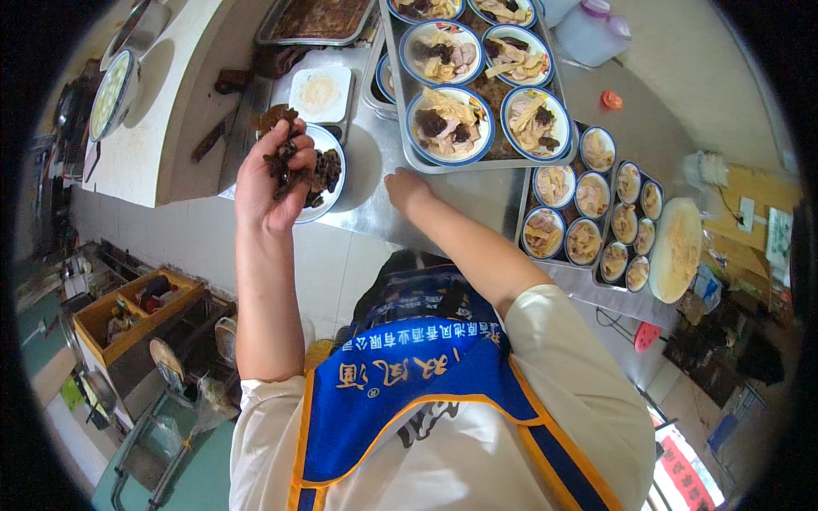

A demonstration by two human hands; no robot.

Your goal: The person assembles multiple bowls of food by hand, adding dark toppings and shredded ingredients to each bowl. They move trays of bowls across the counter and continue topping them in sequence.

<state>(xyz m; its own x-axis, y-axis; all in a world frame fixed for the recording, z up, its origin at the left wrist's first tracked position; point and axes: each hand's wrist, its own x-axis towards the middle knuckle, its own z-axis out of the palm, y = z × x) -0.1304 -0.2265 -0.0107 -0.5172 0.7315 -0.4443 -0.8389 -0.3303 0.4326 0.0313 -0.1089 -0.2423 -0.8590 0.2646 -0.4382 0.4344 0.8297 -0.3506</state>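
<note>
My left hand [266, 192] is raised, its fingers closed around a clump of dark wood ear mushrooms [279, 162]. Just beside and partly behind it stands a white bowl with a blue rim [342, 170], holding more dark wood ear pieces. My right hand [407, 189] rests as a closed fist on the steel counter [368, 162], near the front edge of a metal tray [464, 168]. On that tray sit several blue-rimmed bowls, among them one [450, 125] with pale strips, meat pieces and dark wood ear.
Lower trays to the right carry more filled bowls [554, 186], the visible ones mostly pale. Beyond lie a long whitish oval board [677, 251] and a red object [611, 100]. A square white container [321, 94] and a knife [209, 142] lie on the left.
</note>
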